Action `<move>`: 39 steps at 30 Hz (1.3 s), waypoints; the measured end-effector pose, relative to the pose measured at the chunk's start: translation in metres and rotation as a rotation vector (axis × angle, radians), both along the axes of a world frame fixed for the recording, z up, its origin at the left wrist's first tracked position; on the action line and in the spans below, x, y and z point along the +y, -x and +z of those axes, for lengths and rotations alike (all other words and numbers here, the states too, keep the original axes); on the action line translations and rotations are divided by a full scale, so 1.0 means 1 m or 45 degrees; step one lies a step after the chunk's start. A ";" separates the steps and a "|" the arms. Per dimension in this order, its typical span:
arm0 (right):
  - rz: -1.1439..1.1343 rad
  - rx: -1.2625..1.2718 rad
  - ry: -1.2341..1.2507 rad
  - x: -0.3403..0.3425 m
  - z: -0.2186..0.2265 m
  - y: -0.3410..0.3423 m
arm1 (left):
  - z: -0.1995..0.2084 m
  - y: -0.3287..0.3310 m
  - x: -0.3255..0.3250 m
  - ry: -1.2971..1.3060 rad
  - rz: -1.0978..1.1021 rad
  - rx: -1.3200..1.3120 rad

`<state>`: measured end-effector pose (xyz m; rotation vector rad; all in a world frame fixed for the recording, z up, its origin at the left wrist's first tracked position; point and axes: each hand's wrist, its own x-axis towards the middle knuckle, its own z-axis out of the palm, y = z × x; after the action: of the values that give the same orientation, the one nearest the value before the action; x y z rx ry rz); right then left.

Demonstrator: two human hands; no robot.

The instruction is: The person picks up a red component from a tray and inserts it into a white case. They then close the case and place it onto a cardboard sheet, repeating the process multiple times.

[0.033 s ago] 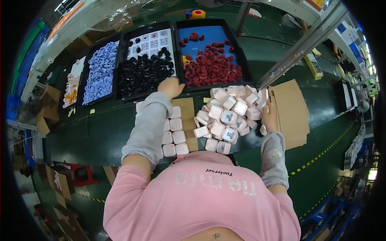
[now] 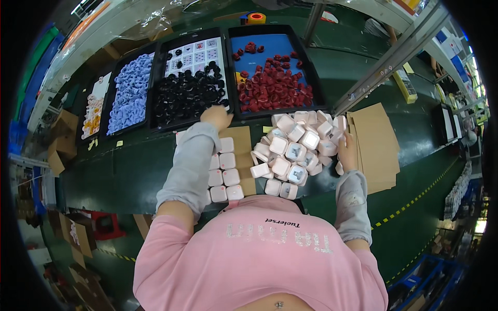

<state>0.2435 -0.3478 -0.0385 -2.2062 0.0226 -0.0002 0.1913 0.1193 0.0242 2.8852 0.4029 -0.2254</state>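
Observation:
My left hand is over the near edge of the tray of black rings, close to where the tray of red rings begins. Its fingers are small and partly hidden, so their grip is unclear. My right hand rests along the right side of a heap of pale pink ring boxes, its fingers stretched out against them. Some boxes in the heap face up with a bluish picture on the lid. Between my arms, rows of similar closed boxes lie beside and partly on a cardboard sheet.
Further left are a tray of light blue rings and one of orange and pale pieces. Flat cardboard sheets lie right of the heap. A metal post rises behind them. A tape roll sits beyond the trays.
My left hand has shifted slightly nearer to me and to the left. My right hand and the boxes look practically unmoved.

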 end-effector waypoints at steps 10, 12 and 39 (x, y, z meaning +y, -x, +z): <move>0.208 -0.644 0.072 0.094 0.079 0.031 | -0.075 0.033 0.003 -0.217 0.333 -0.034; 0.304 -0.619 -0.046 0.116 0.096 0.046 | -0.076 0.038 0.005 -0.170 0.365 -0.077; 0.492 0.368 -1.160 0.181 0.131 0.119 | 0.086 0.110 -0.139 1.553 -0.517 -0.741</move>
<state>0.1244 -0.1670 0.0923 -1.2576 -0.2044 0.4554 0.0809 -0.0193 0.1100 1.6586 -0.3428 0.2419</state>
